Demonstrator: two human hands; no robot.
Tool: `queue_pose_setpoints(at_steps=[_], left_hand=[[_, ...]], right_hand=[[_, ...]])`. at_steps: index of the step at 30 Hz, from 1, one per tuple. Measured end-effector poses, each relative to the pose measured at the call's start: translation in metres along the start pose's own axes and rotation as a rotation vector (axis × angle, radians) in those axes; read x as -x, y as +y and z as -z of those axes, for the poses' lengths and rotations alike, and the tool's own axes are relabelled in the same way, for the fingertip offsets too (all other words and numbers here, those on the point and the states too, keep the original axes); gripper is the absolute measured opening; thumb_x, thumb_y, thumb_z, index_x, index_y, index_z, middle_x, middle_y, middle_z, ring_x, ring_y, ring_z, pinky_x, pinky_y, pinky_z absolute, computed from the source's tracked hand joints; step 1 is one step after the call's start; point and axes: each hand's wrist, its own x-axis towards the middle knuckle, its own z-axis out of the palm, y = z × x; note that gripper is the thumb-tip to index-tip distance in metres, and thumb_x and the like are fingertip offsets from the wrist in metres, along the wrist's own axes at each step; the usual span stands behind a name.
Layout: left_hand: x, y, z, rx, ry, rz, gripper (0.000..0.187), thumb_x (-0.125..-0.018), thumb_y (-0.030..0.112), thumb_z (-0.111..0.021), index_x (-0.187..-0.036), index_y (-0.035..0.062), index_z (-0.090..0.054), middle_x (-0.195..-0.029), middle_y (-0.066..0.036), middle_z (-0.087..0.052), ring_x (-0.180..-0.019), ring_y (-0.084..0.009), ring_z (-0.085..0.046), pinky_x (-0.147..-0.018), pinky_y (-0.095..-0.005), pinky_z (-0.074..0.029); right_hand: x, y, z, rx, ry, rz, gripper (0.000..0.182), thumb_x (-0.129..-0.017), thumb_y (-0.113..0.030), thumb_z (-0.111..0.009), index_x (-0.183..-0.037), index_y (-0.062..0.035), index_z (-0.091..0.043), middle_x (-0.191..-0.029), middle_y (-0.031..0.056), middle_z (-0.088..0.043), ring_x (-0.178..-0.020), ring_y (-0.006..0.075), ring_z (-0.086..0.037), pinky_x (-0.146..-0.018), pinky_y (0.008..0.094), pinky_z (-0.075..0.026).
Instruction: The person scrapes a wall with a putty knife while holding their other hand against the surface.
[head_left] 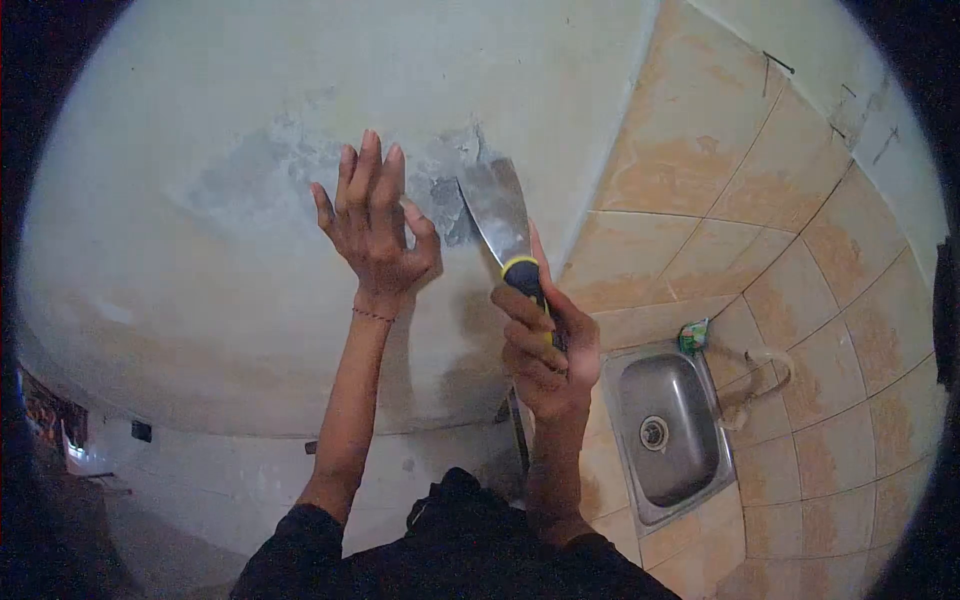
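My right hand (550,345) grips the black and yellow handle of a putty knife (498,208), its broad metal blade pointing up. The blade's edge lies against the wall (400,60) at a grey, rough patch (450,205) where the paint has come away. Left of the blade, my left hand (375,215) is spread against the wall with its fingers pointing up. A thin cord circles that wrist. Beyond its fingers, a wider grey scuffed area (245,175) stretches to the left.
At the lower right a steel sink (670,430) is set in a tiled counter. A small green packet (692,337) stands at its back corner, near a pale tap (775,370). Orange-and-cream tiles (690,150) cover the adjoining wall, and a nail (778,63) sticks out above them.
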Motion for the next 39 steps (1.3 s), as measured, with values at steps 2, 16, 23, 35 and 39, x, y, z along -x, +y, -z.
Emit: queue_pose_setpoints(at_steps=[2, 16, 23, 35, 39], left_hand=[[-0.001, -0.001, 0.001, -0.005, -0.012, -0.003, 0.061, -0.080, 0.014, -0.051, -0.140, 0.0134, -0.056, -0.149, -0.007, -0.052, -0.144, -0.0245, -0.039, -0.125, -0.0483, -0.005], [-0.001, -0.001, 0.003, 0.016, -0.040, 0.024, 0.060, -0.082, 0.016, -0.051, -0.142, 0.0145, -0.054, -0.151, -0.006, -0.049, -0.144, -0.0252, -0.039, -0.124, -0.0493, -0.006], [-0.001, 0.001, 0.006, 0.017, -0.048, 0.024, 0.058, -0.083, 0.017, -0.051, -0.141, 0.0151, -0.055, -0.151, -0.005, -0.050, -0.144, -0.0240, -0.040, -0.125, -0.0489, -0.007], [-0.003, 0.003, 0.008, 0.010, -0.061, 0.025, 0.059, -0.083, 0.015, -0.050, -0.142, 0.0132, -0.054, -0.151, -0.006, -0.050, -0.145, -0.0242, -0.039, -0.125, -0.0491, -0.006], [-0.002, 0.000, 0.005, -0.027, -0.051, -0.004, 0.060, -0.083, 0.014, -0.050, -0.143, 0.0133, -0.053, -0.151, -0.006, -0.050, -0.145, -0.0243, -0.039, -0.125, -0.0488, -0.006]], right_hand=[[-0.001, 0.000, 0.001, 0.005, -0.014, -0.003, 0.057, -0.108, -0.016, -0.036, -0.160, -0.0273, -0.015, -0.083, 0.0070, -0.038, -0.049, 0.0089, -0.038, -0.030, 0.0186, -0.035], [0.000, 0.006, -0.002, 0.089, 0.053, 0.057, 0.058, -0.106, -0.016, -0.041, -0.159, -0.0281, -0.021, -0.082, 0.0045, -0.038, -0.046, 0.0068, -0.034, -0.033, 0.0188, -0.033], [-0.001, 0.009, 0.014, 0.067, 0.075, 0.101, 0.040, -0.108, -0.018, -0.037, -0.148, -0.0188, -0.034, -0.080, 0.0032, -0.037, -0.044, 0.0047, -0.033, -0.031, 0.0171, -0.029], [-0.001, 0.007, 0.024, 0.028, 0.052, 0.027, 0.024, -0.108, -0.023, -0.039, -0.125, -0.0059, -0.042, -0.079, 0.0036, -0.037, -0.045, 0.0066, -0.033, -0.030, 0.0191, -0.034], [-0.004, 0.011, 0.016, 0.031, 0.050, 0.019, 0.026, -0.108, -0.023, -0.039, -0.089, -0.0066, -0.034, -0.076, 0.0043, -0.037, -0.045, 0.0078, -0.035, -0.028, 0.0194, -0.035]])
